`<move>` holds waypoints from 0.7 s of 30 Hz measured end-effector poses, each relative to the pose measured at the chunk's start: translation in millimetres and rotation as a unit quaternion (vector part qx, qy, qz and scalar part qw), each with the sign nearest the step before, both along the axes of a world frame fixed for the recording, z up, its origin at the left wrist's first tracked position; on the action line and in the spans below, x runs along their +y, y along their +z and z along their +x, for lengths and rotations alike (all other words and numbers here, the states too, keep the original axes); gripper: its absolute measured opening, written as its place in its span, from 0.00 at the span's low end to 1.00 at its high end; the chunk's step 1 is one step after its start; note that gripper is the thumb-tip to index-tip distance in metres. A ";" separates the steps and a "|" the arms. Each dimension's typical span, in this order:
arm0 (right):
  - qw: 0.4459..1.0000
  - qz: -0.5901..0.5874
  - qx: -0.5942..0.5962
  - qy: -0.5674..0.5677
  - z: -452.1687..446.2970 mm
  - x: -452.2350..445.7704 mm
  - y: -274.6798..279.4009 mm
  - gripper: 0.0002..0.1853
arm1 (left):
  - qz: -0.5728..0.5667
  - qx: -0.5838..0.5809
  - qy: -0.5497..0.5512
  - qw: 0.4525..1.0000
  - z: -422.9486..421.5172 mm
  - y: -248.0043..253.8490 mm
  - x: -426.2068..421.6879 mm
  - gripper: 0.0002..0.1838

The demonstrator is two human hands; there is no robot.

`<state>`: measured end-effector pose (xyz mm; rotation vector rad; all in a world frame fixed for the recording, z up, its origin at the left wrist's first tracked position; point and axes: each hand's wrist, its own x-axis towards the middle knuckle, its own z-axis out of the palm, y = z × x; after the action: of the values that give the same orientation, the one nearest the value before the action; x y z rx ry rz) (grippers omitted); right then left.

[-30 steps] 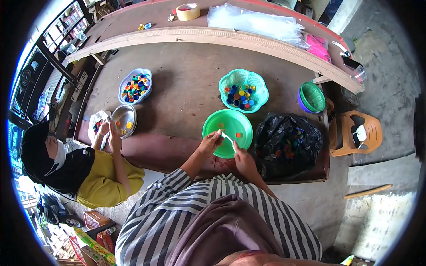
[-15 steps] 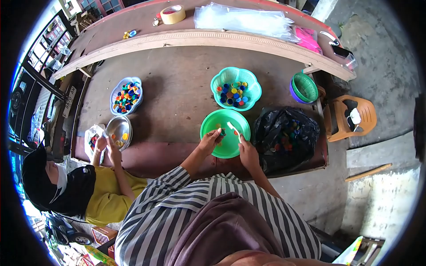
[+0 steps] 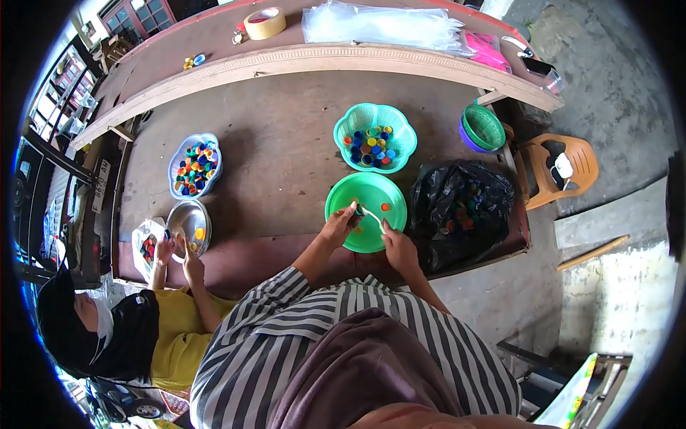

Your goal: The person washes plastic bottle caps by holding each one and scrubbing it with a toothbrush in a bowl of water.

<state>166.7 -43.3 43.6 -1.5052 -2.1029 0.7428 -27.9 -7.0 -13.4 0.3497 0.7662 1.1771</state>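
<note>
Bottle cap [image 3: 359,210]: dark, small, held over the green basin [image 3: 375,189] in the left hand [image 3: 341,224].
Left grip: thumb and fingers pinched closed on the cap.
Right hand [image 3: 399,247]: closed around the handle of the white toothbrush [image 3: 375,217], its head at the cap — bristle contact too small to confirm.
Brush work: the step in hand looks like scrubbing the cap.
Next stroke: calls, I judge, for a firm left pinch and light pressure — a slip would drop the cap into the basin.
Basin floor: an orange cap [image 3: 386,207] lies apart from both hands.
Black bag [image 3: 426,191]: just right of the basin, caps inside.
</note>
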 end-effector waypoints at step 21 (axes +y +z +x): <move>0.992 0.042 -0.106 0.051 -7.8 19.7 9.0 0.21 | 0.145 0.313 -0.003 0.938 -3.4 -15.3 14.5 0.17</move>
<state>158.8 -23.6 52.6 -1.4967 -2.3519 0.5405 -31.2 7.5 -28.7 1.0053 1.1382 1.1812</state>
